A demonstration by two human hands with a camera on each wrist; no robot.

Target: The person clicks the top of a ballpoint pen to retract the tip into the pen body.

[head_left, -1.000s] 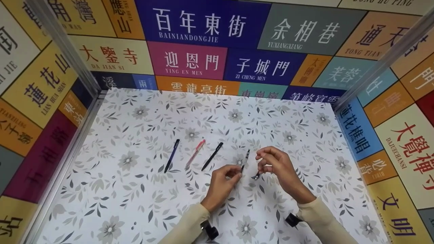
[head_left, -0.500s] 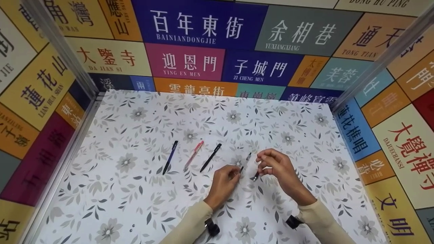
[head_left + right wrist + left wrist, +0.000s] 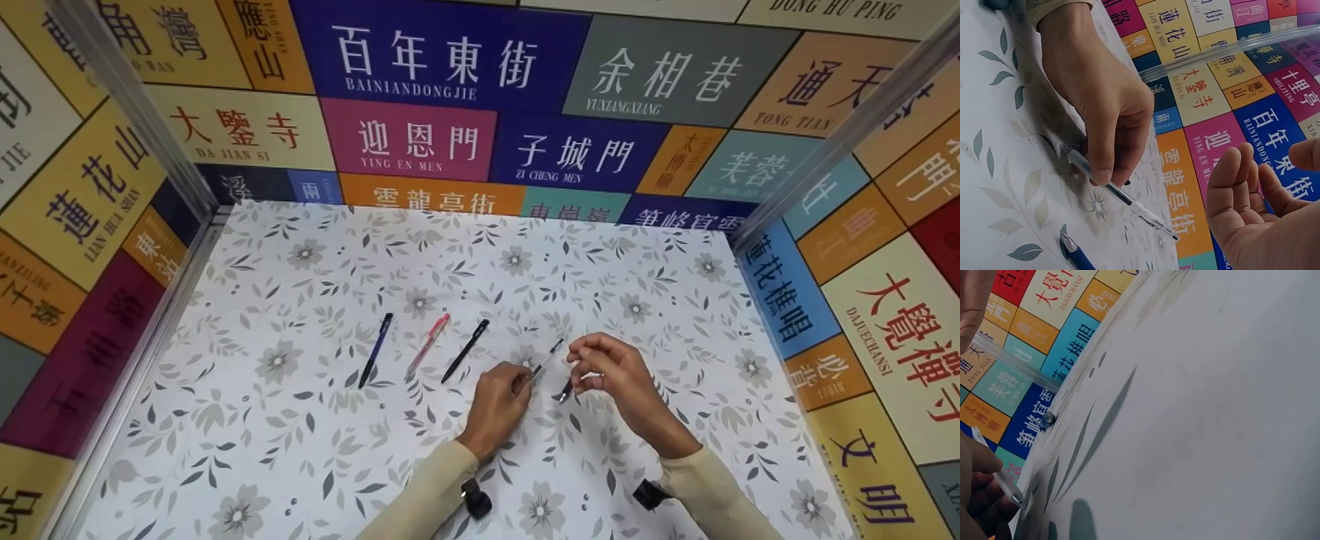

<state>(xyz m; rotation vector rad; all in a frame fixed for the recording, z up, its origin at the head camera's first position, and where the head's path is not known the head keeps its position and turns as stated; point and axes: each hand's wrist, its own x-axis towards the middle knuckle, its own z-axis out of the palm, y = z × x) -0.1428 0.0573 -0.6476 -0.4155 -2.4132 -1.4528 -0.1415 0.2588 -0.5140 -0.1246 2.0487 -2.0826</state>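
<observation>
Currently logged, all positions taken from the black pen (image 3: pixel 465 350) lying on the floral table cover (image 3: pixel 300 450).

Just beyond the black pen, on its side away from the pink pen (image 3: pixel 429 343): left hand (image 3: pixel 499 405), fingers and thumb curled round the clear pen (image 3: pixel 546 361), pinching low on the barrel. Tip end free, raised off the cover, slanted away from the black pen toward the right hand (image 3: pixel 616 373). Confirmed in right wrist view: clear barrel, dark refill inside, fine metal point exposed.

Farther from the black pen on that same side: right hand, fingers curled, holding a small dark piece (image 3: pixel 564 391) jutting from under them toward the clear pen. Near the pen's point, not touching. Exact finger contact on the piece hidden; read as gripped by the lower fingers, upper fingers loose.

On the black pen's other side: pink pen just beside, then blue pen (image 3: pixel 375 360). All three roughly parallel, untouched.

Judged step: bringing the dark piece and the clear pen together, end to end. To do well:
- Steady the left wrist on the cover.
- Hold the barrel firm, not hard enough to flex it.
- Line the piece up along the pen's axis before closing the gap.
- Lead with the point, slowly, so as not to bend it.
- Turn the piece only, never the barrel.
- Stop at first resistance and re-align rather than force.
- Mind sleeves near the black pen, to avoid rolling it.
</observation>
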